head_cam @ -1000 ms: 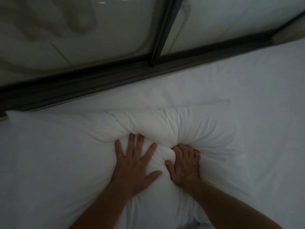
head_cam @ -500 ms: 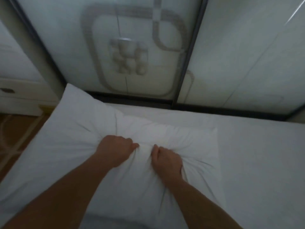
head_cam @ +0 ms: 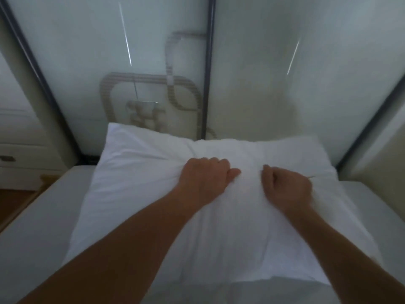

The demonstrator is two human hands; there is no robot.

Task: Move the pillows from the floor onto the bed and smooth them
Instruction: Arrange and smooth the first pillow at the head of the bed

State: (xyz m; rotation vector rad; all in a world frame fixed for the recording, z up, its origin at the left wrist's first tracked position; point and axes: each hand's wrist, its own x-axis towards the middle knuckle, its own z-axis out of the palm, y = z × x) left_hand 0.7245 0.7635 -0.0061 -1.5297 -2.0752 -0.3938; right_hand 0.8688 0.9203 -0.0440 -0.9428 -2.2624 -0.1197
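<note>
A large white pillow [head_cam: 135, 194] lies on the bed [head_cam: 39, 227], its far edge raised against the glass panels at the head of the bed. My left hand [head_cam: 206, 178] is fisted on the pillow's upper middle, bunching the cover. My right hand [head_cam: 287, 187] grips the fabric a short way to the right, also fisted. Creases run out from both grips. Both forearms reach in from the bottom of the view.
Frosted glass sliding panels with dark frames [head_cam: 207, 84] stand right behind the pillow. A white drawer unit [head_cam: 19, 159] and a strip of wooden floor [head_cam: 13, 205] lie to the left. A pale wall or cabinet [head_cam: 377, 163] borders the right side.
My left hand went from flat and spread to a fist on the pillow. The pillow has been pulled up, its far edge now raised against the glass, and my view has tilted upward.
</note>
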